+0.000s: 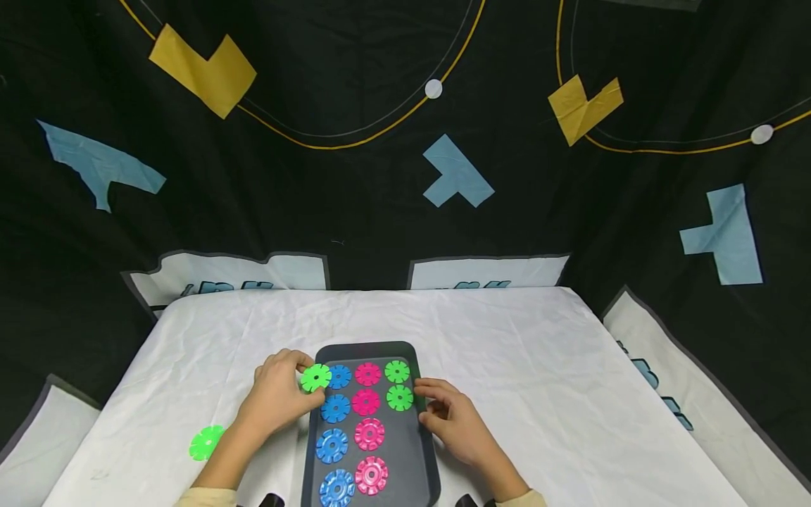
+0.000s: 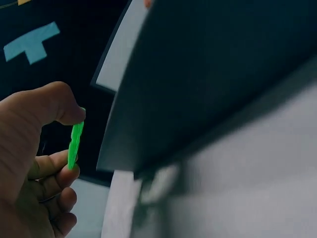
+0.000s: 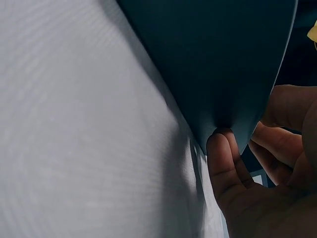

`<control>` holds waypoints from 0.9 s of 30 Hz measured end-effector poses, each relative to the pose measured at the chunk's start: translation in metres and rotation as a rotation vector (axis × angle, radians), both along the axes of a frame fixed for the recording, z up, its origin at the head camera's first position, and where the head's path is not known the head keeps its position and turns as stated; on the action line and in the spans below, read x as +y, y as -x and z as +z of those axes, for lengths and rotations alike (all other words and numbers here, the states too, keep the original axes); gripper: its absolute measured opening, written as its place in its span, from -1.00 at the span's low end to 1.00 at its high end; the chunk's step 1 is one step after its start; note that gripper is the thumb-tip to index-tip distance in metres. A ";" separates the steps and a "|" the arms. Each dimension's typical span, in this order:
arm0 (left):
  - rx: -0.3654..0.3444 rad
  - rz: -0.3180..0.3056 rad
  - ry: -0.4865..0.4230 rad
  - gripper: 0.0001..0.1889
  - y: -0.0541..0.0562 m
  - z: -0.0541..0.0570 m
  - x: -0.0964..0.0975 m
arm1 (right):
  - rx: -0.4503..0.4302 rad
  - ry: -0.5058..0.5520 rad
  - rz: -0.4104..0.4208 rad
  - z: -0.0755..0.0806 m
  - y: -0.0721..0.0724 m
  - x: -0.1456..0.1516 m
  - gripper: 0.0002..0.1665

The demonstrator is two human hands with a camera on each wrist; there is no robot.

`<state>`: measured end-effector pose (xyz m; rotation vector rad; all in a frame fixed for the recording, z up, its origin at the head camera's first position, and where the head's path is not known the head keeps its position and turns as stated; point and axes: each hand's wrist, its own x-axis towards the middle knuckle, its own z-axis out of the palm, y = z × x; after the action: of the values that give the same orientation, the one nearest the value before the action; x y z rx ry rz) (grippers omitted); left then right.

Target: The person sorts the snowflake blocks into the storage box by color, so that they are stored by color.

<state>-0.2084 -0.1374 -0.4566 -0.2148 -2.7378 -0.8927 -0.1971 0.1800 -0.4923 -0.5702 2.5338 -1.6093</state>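
- Black cloth backdrop (image 1: 355, 211) with yellow and pale-blue cut-out shapes stands behind a white-covered table (image 1: 538, 366).
- Loose green disc (image 1: 205, 443) lies flat on the cloth, out to the left of the left forearm and well apart from everything else.
- Left hand (image 1: 279, 398): thumb and curled fingers pinch a green disc (image 1: 315, 378) by its edge. The left wrist view shows the same disc edge-on between thumb tip and forefinger, so the grip is firm and the disc is clear of the surface.
- Held disc sits just ahead of the left fingertips, over the far-left corner of the dark tray (image 1: 421, 472), beside the first blue disc (image 1: 339, 377).
- Tray contents, left to right from that hand: a column of four blue discs, a column of four pink discs (image 1: 369, 434), then two green discs (image 1: 398, 385) at the far end only.
- Right hand (image 1: 453, 419): fingers curled against the tray's right rim, near the two green discs. The right wrist view shows fingertips tucked against and under the edge, steadying the tray; it holds no disc.
- Judgement: step in hand is carrying a green disc to the tray, about mid-way through filling the green column.
- Judgement: next move calls for passing the disc across the blue and pink columns to the free spot nearer the right hand, laid flat without nudging neighbours.
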 end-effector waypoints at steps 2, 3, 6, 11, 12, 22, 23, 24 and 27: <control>0.012 -0.026 0.008 -0.56 0.002 0.001 0.008 | -0.007 0.004 0.000 0.004 -0.002 -0.001 -0.52; 0.016 -0.039 0.011 -0.56 0.002 0.002 0.012 | -0.011 0.009 0.002 0.007 -0.003 -0.002 -0.52; 0.024 -0.080 0.025 -0.55 0.004 0.004 0.023 | -0.020 0.030 0.008 0.013 -0.006 -0.003 -0.51; 0.006 -0.134 0.051 -0.53 0.005 0.008 0.037 | -0.013 0.017 0.004 0.006 -0.003 -0.001 -0.52; 0.000 -0.143 0.056 -0.52 0.005 0.009 0.039 | -0.010 0.011 0.001 0.004 -0.001 0.000 -0.52; -0.014 -0.229 0.085 -0.54 0.004 0.026 0.061 | 0.015 -0.006 0.002 -0.002 0.002 0.003 -0.51; -0.014 -0.243 0.090 -0.55 0.003 0.026 0.064 | 0.015 -0.007 0.003 -0.002 0.002 0.003 -0.51; -0.012 -0.256 0.096 -0.55 0.003 0.027 0.067 | 0.016 -0.009 0.004 -0.002 0.002 0.002 -0.51; -0.005 -0.311 0.138 -0.56 0.003 0.026 0.077 | 0.019 -0.007 0.011 -0.003 0.002 0.002 -0.51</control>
<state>-0.2111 -0.0600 -0.4310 -0.6806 -2.8189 -0.7749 -0.1987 0.1817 -0.4951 -0.6006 2.5441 -1.5990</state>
